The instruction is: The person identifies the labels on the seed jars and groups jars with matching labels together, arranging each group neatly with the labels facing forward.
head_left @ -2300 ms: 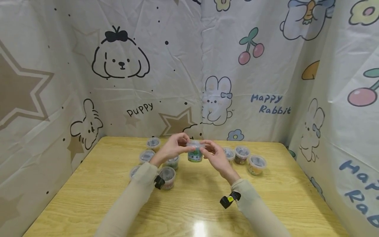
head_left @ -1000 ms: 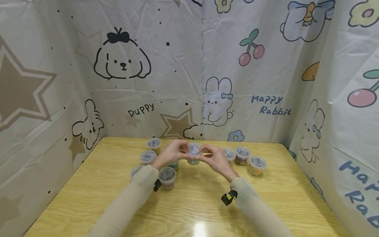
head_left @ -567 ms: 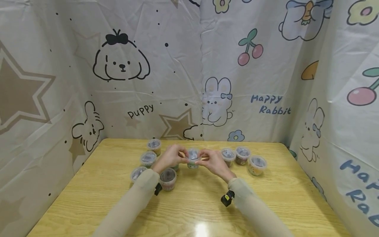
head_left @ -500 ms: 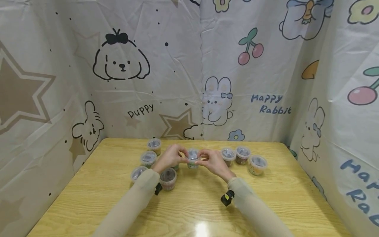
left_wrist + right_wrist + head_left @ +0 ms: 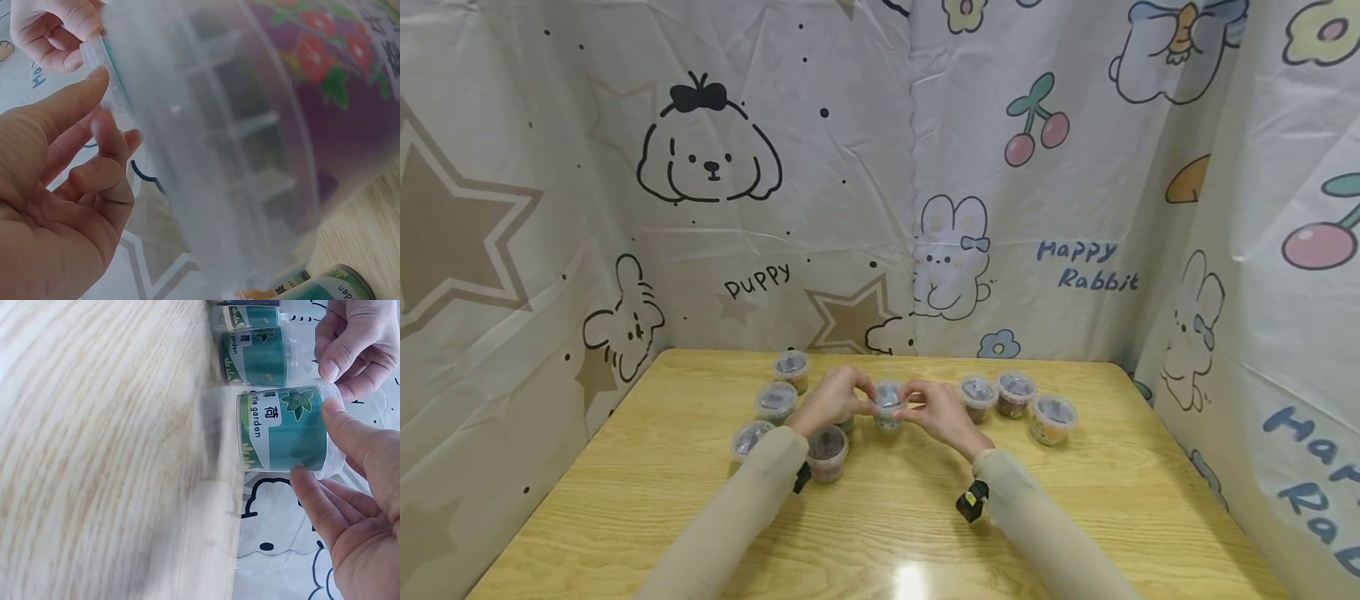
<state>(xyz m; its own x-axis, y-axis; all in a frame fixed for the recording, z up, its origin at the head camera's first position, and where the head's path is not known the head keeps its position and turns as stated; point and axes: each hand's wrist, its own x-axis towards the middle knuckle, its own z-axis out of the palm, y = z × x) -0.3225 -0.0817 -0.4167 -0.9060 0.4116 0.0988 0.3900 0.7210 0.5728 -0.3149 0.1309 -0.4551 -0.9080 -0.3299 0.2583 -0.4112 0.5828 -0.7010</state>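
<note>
Tub marked "little garden" (image 5: 281, 434) is held upright between the left hand (image 5: 832, 404) and right hand (image 5: 938, 412), both pinching its rim; whether its base touches the counter (image 5: 910, 517) cannot be told. Uneven pressure could tip it, while a careless swing of the left sleeve (image 5: 769, 467) could topple the purple flower-printed tub (image 5: 350, 119) close beside it.

Cup (image 5: 287, 432) reads "little garden"; backdrop (image 5: 850, 212), "Puppy" and "Happy Rabbit".
</note>
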